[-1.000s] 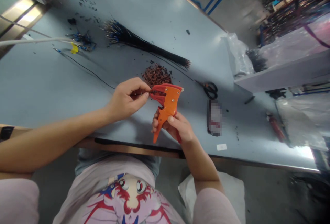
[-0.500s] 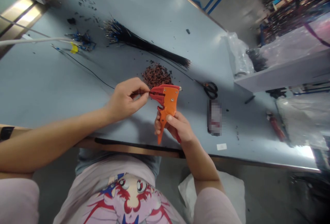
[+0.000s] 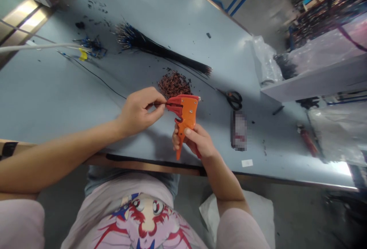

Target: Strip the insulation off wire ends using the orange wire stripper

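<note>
My right hand is wrapped round the handles of an orange and red wire stripper, its jaws pointing left. Between thumb and forefinger, my left hand pinches a thin black wire right at the tip of those jaws. The wire trails back to the upper left across the bench, and its far end shows a blue and silver tip. Just beyond the stripper lies a pile of small brown and black offcuts. How deep the wire sits in the jaws is hidden.
A long bundle of black wires lies behind the pile. Scissors and a pixelated, phone-shaped object lie to the right. A small heap of blue-tipped pieces and a white cable are at the left.
Hardly anything differs. Both hands keep the same hold on the wire and the wire stripper; the whole view has shifted very slightly.
</note>
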{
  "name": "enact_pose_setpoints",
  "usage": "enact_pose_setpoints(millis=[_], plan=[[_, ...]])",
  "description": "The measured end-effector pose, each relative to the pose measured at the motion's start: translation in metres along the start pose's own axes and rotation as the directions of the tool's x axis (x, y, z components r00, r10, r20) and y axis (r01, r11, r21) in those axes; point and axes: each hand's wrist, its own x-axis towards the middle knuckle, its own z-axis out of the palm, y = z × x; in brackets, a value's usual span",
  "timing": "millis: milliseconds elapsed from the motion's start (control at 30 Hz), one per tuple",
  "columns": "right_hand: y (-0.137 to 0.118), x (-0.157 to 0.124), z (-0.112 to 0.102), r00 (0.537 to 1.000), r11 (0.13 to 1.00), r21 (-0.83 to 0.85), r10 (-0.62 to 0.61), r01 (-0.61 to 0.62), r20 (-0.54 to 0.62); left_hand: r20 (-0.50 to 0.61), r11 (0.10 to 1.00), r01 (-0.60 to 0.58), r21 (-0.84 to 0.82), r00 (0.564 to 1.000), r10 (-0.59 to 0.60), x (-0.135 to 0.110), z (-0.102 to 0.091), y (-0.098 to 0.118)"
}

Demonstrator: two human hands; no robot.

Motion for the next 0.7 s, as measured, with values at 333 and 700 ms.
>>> enact_pose_setpoints(millis=[333, 700], plan=[[0.0023, 0.0029, 0.0067, 0.998, 1.0, -0.022, -0.008, 0.01, 0.058, 0.014, 1.0, -0.012, 0.008, 1.0, 0.012, -0.0002, -0.0001, 0.0003], [0.0015, 0.0001, 0.0079, 0.995, 1.0, 0.018, 0.005, -0.007, 0.102, 0.011, 0.998, -0.048, 0.046, 0.999, 0.048, -0.0011, -0.0017, 0.0031]])
